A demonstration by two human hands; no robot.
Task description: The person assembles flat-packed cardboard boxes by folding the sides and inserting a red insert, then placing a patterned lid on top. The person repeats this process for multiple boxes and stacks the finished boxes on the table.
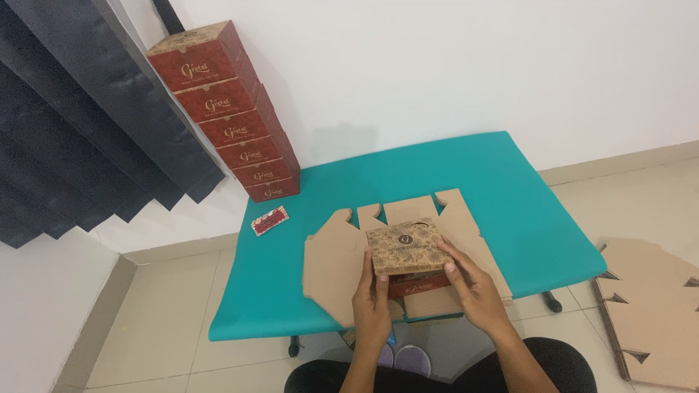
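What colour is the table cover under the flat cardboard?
The table cover is teal green, plain with no pattern; the head view shows it clearly around the flat cardboard.

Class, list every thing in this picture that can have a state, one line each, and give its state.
Box: folded up, closed, held in both hands.
Left hand: gripping the box's near left edge.
Right hand: gripping the box's right side.
Cardboard blanks: unfolded, flat on the table.
Stacked boxes: closed, piled against the wall.
Floor blanks: flat, stacked.
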